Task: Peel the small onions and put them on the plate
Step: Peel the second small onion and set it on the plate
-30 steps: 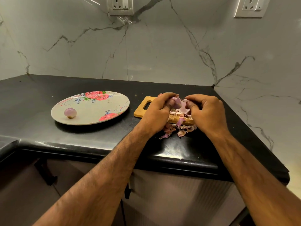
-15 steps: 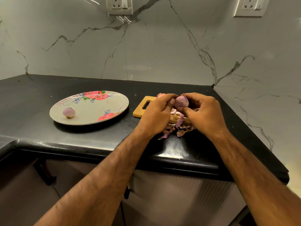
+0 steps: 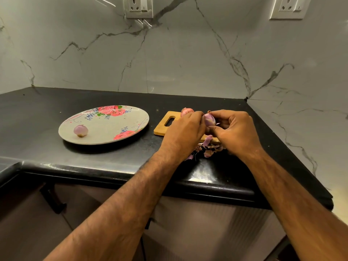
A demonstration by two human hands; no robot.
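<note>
The left hand (image 3: 183,132) and right hand (image 3: 236,130) together pinch a small glossy purple onion (image 3: 209,119), its dry tip pointing up (papery purple skins (image 3: 207,147) lie just below the grip), while a peeled pale-pink onion (image 3: 80,130) sits on the round flowered plate (image 3: 113,127) well to the grip's left.

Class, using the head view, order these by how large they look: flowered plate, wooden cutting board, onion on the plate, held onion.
1. flowered plate
2. wooden cutting board, partly hidden; its visible part looks smaller than the plate
3. onion on the plate and held onion: they look alike, so unranked
</note>
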